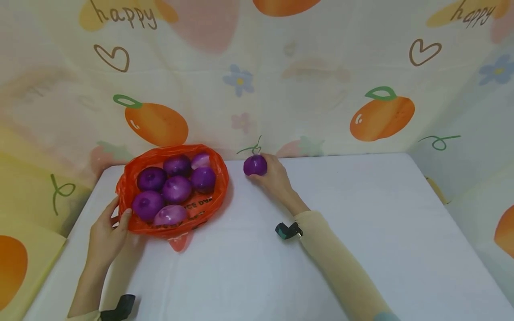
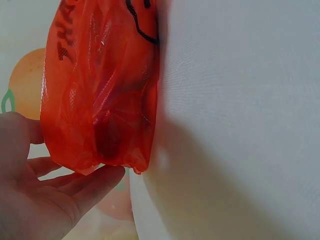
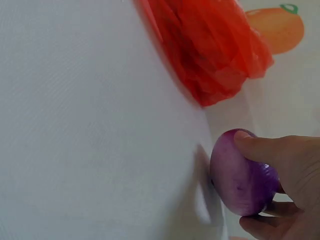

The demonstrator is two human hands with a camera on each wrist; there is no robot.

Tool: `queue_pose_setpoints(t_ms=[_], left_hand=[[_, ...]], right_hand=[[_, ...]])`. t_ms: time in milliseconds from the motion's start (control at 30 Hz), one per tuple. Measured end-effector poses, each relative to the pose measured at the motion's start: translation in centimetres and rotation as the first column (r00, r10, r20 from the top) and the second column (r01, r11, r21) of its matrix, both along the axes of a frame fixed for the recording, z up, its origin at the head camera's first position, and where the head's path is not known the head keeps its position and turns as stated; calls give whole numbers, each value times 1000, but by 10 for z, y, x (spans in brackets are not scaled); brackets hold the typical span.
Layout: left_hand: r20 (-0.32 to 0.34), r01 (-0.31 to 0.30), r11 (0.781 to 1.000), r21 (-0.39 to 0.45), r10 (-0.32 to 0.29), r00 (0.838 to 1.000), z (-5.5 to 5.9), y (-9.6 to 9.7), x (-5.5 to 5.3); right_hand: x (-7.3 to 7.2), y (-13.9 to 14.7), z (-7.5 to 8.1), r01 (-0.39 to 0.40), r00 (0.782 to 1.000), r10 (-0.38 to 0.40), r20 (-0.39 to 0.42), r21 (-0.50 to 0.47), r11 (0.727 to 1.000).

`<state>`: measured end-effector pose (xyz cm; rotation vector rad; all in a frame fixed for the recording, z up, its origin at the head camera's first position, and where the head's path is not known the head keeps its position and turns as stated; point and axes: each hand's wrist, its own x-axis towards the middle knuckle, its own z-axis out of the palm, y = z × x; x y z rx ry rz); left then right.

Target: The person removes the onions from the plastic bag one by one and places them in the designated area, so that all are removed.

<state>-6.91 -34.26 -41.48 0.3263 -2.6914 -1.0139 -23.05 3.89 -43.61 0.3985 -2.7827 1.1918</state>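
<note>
A purple onion (image 1: 254, 165) is gripped between the thumb and fingers of my right hand (image 1: 277, 178), close to the table's back edge. The right wrist view shows that onion (image 3: 240, 175) with the thumb on its upper side and fingers around beneath. Whether it touches the table is unclear. To its left, an orange-red plastic bag (image 1: 222, 178) stands wide-mouthed with several purple onions (image 1: 176, 189) inside. My left hand (image 1: 107, 236) touches the bag's near left side from outside, its fingers (image 2: 100, 187) fairly straight against the plastic (image 2: 100, 100).
A white cloth (image 1: 241, 267) covers the table. Behind it hangs a fabric backdrop (image 1: 273, 107) printed with oranges, flowers and hearts. Black devices are strapped at the left wrist (image 1: 120, 307) and right wrist (image 1: 288, 231).
</note>
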Motion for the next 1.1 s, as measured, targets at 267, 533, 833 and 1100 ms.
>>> queue_pose_setpoints(t_ms=[267, 533, 833, 1100], left_hand=[[-14, -8, 1000, -13, 8, 1000, 0, -5, 2], [4, -10, 1000, -3, 10, 1000, -1, -2, 0], [7, -25, 1000, -6, 25, 1000, -1, 2, -1], [2, -23, 1000, -19, 23, 1000, -3, 0, 1]], right_hand=[[-4, 0, -5, -7, 999, 4, 53, 57, 998], [3, -4, 12, -9, 999, 17, -37, 203, 979], [29, -33, 45, -173, 969, 187, -159, 97, 980], [51, -67, 47, -354, 923, 351, -154, 13, 935]])
